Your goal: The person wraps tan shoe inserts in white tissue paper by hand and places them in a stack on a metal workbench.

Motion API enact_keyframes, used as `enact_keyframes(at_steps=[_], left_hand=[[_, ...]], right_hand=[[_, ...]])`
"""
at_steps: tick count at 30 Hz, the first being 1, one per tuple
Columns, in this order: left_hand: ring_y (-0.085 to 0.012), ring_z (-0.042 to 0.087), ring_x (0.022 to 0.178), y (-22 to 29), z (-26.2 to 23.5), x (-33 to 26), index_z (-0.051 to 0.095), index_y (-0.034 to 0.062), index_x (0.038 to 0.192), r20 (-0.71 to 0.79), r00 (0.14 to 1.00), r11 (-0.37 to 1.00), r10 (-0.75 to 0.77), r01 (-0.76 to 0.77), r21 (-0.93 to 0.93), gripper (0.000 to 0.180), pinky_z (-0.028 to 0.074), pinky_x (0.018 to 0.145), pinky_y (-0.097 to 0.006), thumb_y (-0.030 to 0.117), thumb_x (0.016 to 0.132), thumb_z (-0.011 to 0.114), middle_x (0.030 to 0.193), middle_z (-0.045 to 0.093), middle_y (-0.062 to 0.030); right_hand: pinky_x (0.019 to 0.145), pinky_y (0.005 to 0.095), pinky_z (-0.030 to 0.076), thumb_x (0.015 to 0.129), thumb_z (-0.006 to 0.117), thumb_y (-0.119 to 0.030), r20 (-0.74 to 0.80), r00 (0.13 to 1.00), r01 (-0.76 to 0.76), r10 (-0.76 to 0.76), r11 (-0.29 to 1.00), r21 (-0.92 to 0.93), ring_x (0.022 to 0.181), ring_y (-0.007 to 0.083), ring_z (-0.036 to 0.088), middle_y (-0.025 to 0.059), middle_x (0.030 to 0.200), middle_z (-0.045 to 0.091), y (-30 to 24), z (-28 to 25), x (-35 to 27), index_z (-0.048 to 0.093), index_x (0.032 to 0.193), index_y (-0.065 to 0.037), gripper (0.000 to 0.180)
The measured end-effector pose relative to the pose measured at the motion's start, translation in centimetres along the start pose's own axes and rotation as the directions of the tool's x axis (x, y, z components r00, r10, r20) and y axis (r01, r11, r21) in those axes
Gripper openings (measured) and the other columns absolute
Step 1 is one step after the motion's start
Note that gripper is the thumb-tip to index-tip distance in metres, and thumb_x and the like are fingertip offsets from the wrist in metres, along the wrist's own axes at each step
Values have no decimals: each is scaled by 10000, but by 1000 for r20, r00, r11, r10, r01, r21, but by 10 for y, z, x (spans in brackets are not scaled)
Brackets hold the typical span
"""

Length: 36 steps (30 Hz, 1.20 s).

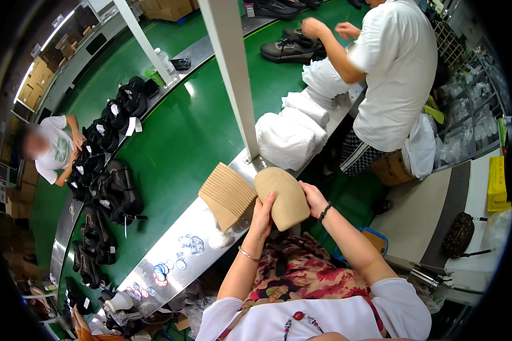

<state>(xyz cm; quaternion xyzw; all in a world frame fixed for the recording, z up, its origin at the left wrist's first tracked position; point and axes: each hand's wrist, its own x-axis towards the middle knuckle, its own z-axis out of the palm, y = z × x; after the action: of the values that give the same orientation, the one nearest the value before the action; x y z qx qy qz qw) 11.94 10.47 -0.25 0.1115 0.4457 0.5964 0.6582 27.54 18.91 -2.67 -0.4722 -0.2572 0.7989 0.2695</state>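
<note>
Between both hands I hold a tan, rounded stack of what look like cardboard shoe inserts (284,196), curved at the top and straight-edged lower down. My left hand (263,215) grips its left side, thumb laid over the face. Around its right edge closes my right hand (314,198), below a dark beaded bracelet. Just left of it, a fanned pile of similar tan pieces (226,196) lies on the metal ledge (179,230). A small crumpled white thing (219,237) sits by that pile, near my left hand.
A white post (230,74) rises from the ledge. Beyond it are white wrapped bundles (287,136) and a co-worker (389,74) handling grey shoes (287,50). Black shoes (116,190) line the green conveyor's (176,148) far side, where another person (57,145) works. Stickers (190,244) dot the ledge.
</note>
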Motion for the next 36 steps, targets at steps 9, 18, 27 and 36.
enact_keyframes(at_steps=[9,18,27,36], left_hand=[[-204,503,1068,-19,4,-1,330,-7,1284,-187,972,990,141,-134,53,575,429,898,-326,306,868,573,1201,486,-115],[-288,500,1011,-11,-61,-23,349,-96,1248,-464,545,577,698,-45,815,665,405,874,-356,340,828,625,1127,507,-212],[-339,583,957,-2,-145,0,291,-79,1228,-513,702,705,494,22,708,897,470,803,-358,369,628,786,1054,556,-275],[-396,511,936,37,-79,-11,253,-85,1290,-559,520,329,646,472,818,1079,447,783,-434,480,541,787,985,524,-274]], right_hand=[[695,258,451,887,531,-376,-37,999,15,-20,994,-110,748,104,555,-3,832,585,5,-5,-11,572,966,-68,320],[738,296,464,895,530,-297,-194,981,62,-24,979,192,836,139,576,25,909,598,43,-48,37,568,962,-36,272],[790,301,416,858,557,-334,-276,947,119,-164,978,-174,880,183,545,104,972,596,57,-20,116,550,1001,67,426],[764,356,426,877,456,-314,-291,917,55,-272,810,-584,846,275,570,187,924,611,67,-21,147,557,962,80,416]])
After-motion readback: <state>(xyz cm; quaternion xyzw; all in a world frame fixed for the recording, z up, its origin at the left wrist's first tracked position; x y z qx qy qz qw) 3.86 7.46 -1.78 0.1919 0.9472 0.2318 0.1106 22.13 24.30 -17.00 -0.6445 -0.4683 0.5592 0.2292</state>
